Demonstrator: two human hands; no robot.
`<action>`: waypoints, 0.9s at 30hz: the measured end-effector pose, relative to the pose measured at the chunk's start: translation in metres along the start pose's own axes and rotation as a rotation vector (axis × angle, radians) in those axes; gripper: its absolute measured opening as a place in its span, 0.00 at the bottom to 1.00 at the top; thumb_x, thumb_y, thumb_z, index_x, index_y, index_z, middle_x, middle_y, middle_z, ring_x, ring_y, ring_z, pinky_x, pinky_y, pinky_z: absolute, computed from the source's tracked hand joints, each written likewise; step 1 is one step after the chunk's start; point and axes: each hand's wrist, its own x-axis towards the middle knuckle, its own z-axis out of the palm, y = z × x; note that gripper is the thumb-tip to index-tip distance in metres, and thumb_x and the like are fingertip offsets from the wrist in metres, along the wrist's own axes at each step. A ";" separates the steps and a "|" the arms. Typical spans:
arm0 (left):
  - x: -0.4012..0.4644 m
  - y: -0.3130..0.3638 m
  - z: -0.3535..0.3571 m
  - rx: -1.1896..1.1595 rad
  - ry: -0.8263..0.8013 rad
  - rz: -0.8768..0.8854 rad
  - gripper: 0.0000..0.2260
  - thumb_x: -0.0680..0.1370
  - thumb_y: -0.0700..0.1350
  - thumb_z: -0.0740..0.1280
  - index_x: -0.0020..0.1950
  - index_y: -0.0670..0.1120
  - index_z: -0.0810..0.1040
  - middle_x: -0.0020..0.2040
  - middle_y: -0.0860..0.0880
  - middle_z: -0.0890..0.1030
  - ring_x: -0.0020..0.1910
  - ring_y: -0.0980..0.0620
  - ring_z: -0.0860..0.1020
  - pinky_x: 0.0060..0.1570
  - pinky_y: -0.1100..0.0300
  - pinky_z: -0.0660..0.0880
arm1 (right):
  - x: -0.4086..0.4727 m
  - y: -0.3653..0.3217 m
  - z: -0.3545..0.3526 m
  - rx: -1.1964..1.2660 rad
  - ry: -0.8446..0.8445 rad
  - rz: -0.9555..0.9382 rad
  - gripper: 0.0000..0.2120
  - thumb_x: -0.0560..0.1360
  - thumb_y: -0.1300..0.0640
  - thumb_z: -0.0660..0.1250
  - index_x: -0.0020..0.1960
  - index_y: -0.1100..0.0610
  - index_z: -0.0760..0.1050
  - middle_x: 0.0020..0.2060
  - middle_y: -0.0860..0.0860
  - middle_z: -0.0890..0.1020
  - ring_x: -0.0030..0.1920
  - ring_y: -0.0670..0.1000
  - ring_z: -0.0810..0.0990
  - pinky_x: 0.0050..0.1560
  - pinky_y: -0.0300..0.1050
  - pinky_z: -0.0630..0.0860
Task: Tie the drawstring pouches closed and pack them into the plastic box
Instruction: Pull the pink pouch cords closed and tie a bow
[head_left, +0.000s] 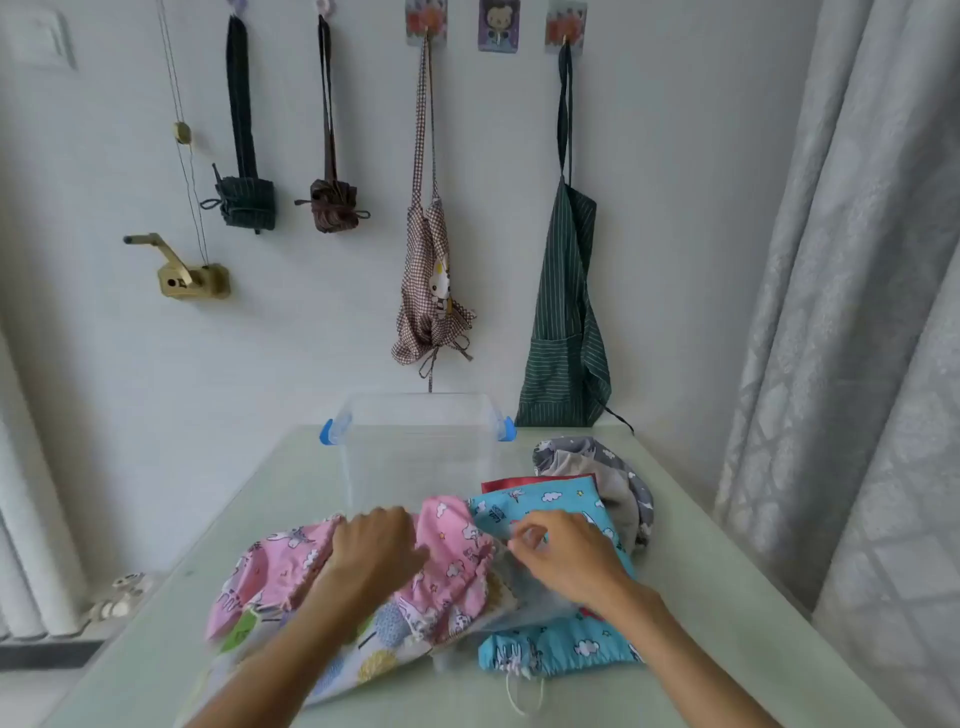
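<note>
A pile of drawstring pouches lies on the pale green table (701, 597). The pink pouch (452, 540) lies on top in the middle, over a white pouch with coloured trees (363, 654). My left hand (371, 551) rests on the pink pouch with curled fingers gripping its fabric. My right hand (566, 556) sits on the blue cloud-print pouch (550, 504), its thumb and fingers pinched together over it. A white cord (524, 696) hangs from the blue pouch's near end. The clear plastic box (415, 415) with blue clips stands empty behind the pile.
A grey starred pouch (608, 462) and a red one (514, 482) lie at the right rear of the pile. Aprons and bags hang on the wall behind, among them a green striped apron (566, 332). A curtain (857, 312) hangs at the right.
</note>
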 end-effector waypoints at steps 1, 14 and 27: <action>-0.004 0.000 0.004 0.004 -0.057 0.007 0.14 0.76 0.58 0.62 0.55 0.51 0.78 0.45 0.53 0.82 0.45 0.54 0.81 0.51 0.59 0.76 | 0.001 -0.003 0.008 0.020 -0.003 0.004 0.16 0.77 0.46 0.62 0.62 0.49 0.73 0.57 0.44 0.79 0.53 0.44 0.78 0.49 0.38 0.73; 0.059 0.004 0.099 -0.388 -0.069 0.242 0.26 0.75 0.64 0.52 0.66 0.51 0.72 0.68 0.55 0.72 0.69 0.52 0.67 0.64 0.56 0.63 | 0.049 0.045 0.080 0.145 0.225 0.069 0.07 0.77 0.51 0.65 0.49 0.52 0.79 0.40 0.46 0.84 0.38 0.45 0.80 0.41 0.43 0.78; 0.090 -0.019 0.093 -0.987 0.010 -0.059 0.11 0.73 0.46 0.72 0.54 0.51 0.78 0.51 0.49 0.82 0.50 0.48 0.81 0.48 0.51 0.80 | 0.094 0.051 0.071 0.181 0.305 0.030 0.07 0.75 0.56 0.67 0.50 0.53 0.82 0.37 0.50 0.84 0.38 0.51 0.82 0.42 0.49 0.79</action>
